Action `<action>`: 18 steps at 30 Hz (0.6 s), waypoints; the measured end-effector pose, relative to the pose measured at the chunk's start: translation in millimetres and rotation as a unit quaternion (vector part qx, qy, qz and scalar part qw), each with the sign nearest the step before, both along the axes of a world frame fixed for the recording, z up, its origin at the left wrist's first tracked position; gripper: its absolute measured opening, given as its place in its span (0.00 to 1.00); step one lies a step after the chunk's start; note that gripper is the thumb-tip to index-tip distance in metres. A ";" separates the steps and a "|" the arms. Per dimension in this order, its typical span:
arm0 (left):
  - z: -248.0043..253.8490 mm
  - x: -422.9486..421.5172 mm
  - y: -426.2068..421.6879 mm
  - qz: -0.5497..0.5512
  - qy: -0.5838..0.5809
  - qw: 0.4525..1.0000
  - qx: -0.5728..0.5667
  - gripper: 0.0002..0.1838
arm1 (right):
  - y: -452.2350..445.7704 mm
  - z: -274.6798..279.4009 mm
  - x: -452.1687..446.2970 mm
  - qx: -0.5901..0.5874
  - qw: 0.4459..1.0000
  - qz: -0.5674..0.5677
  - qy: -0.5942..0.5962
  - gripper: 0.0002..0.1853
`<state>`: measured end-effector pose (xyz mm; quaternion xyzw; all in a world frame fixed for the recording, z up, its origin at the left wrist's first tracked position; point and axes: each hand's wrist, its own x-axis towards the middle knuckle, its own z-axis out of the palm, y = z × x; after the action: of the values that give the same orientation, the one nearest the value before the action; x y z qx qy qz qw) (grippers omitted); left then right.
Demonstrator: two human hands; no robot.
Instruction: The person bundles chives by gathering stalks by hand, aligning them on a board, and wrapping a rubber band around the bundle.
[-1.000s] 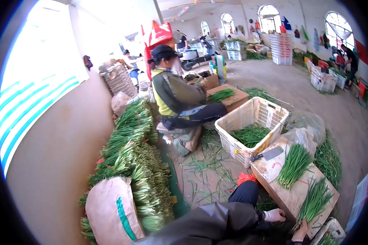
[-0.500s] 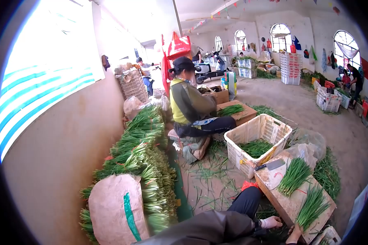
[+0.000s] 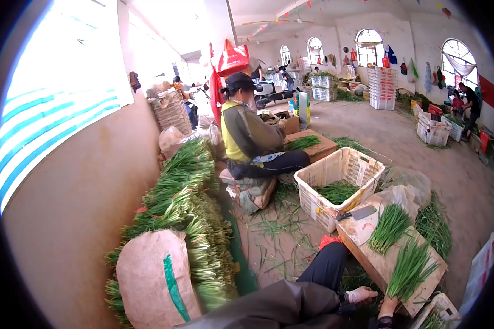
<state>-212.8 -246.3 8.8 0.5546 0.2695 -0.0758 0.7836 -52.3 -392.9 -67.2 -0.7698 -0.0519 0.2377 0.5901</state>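
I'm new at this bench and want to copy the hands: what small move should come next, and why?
Probably bring the left hand to the near end of the closer bundle of green stalks: the right hand is at that end, while the left sits off the board.

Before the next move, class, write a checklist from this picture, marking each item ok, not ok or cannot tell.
1. Right hand at the lower end of the nearer green-stalk bundle: ok.
2. Left hand on that bundle: not ok, it is beside the brown wooden board.
3. Right hand's grip firm: cannot tell.
4. Metal-bladed, dark-handled knife away from both hands: ok.
5. Farther green-stalk bundle lying on the board: ok.
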 end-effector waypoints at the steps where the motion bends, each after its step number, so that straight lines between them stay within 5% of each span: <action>1: -1.6 3.0 -2.2 0.010 0.003 1.000 0.003 0.26 | -1.8 -6.6 -0.7 0.003 1.000 0.009 -0.013 0.08; 5: 7.2 4.5 -12.2 0.008 -0.008 1.000 -0.016 0.25 | -7.7 -12.8 1.3 -0.059 0.984 0.036 -0.163 0.11; 8: -0.3 15.6 -17.5 0.021 -0.048 0.998 -0.020 0.26 | -12.2 3.4 -22.3 -0.215 0.872 0.046 -0.436 0.14; 9: -5.0 18.7 -19.4 0.036 -0.063 0.997 -0.021 0.27 | -11.0 35.4 -41.7 -0.275 0.899 0.074 -0.332 0.17; 12: -39.4 35.9 -25.6 0.075 -0.110 0.988 -0.079 0.28 | -1.2 66.1 -71.5 -0.376 0.878 0.130 -0.268 0.21; 13: -51.7 42.6 -25.3 0.087 -0.125 0.982 -0.108 0.28 | 2.9 54.1 -67.1 -0.402 0.869 0.152 -0.246 0.29; 16: -72.1 51.1 -17.9 0.058 -0.080 0.980 -0.174 0.24 | 12.0 68.8 -87.9 -0.417 0.857 0.171 -0.249 0.39; 18: -41.0 34.9 -9.8 0.064 -0.033 0.977 -0.199 0.20 | 15.4 78.4 -94.9 -0.413 0.850 0.219 -0.242 0.46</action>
<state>-177.9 -256.1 -32.2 0.3715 0.2583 -0.0595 0.8898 -147.3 -377.5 11.2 -0.9444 -0.2573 0.1667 0.1187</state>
